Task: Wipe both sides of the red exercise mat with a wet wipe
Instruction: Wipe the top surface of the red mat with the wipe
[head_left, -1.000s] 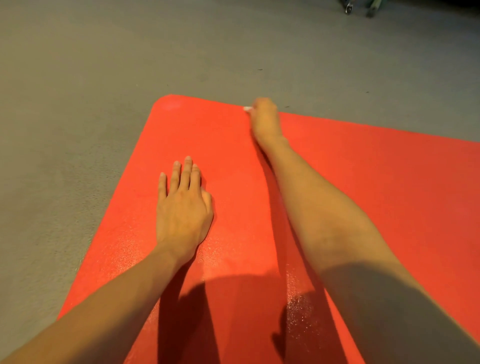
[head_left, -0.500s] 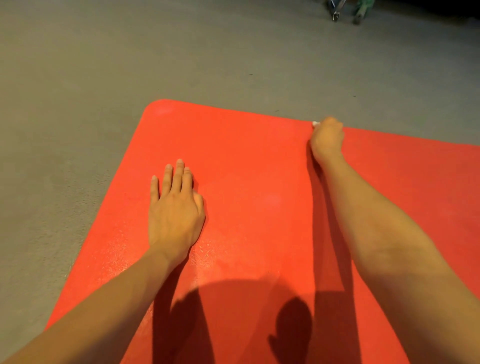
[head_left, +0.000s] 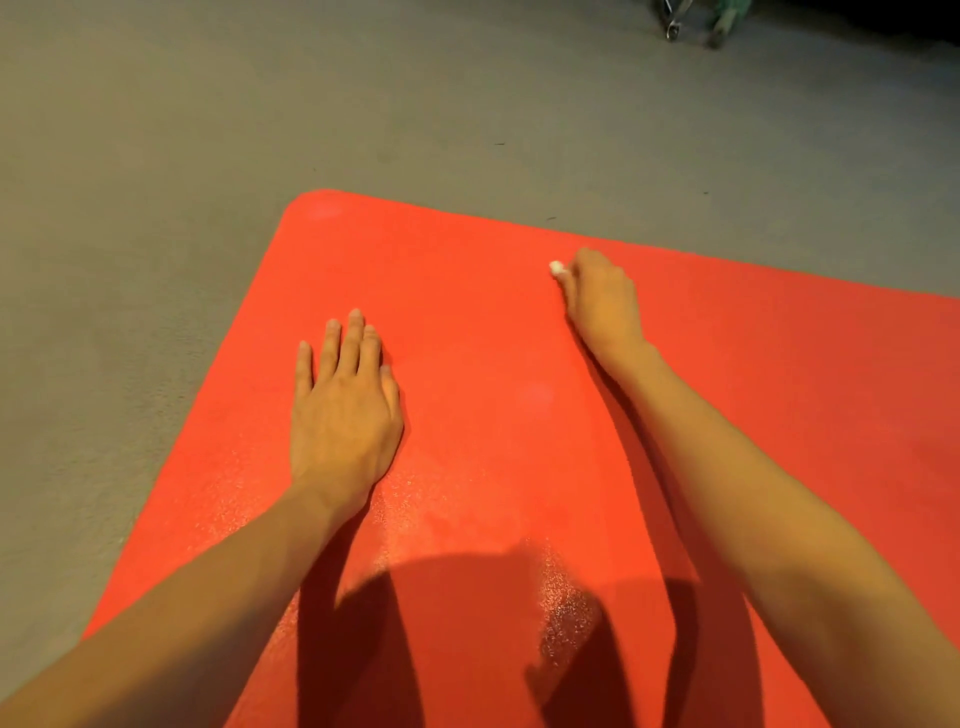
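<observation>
— Grey floor (head_left: 208, 130) on all sides. Red exercise mat (head_left: 467, 312) spread flat on it, filling centre through 3 and 6 o'clock, rounded corner at 11.
— Left hand (head_left: 343, 410)?
— Released. Laid palm-down on mat at 9 o'clock of centre, fingers straight and close together, pointing toward 12.
— Right hand (head_left: 602, 301)?
— Clenched round wet wipe (head_left: 556, 267), on mat near far edge, 1 o'clock of centre. Only small white wad poking out on 9 o'clock side.
— Else?
— Glistening specks on mat toward 6. Blurred items on floor at 1 o'clock, unidentifiable.
</observation>
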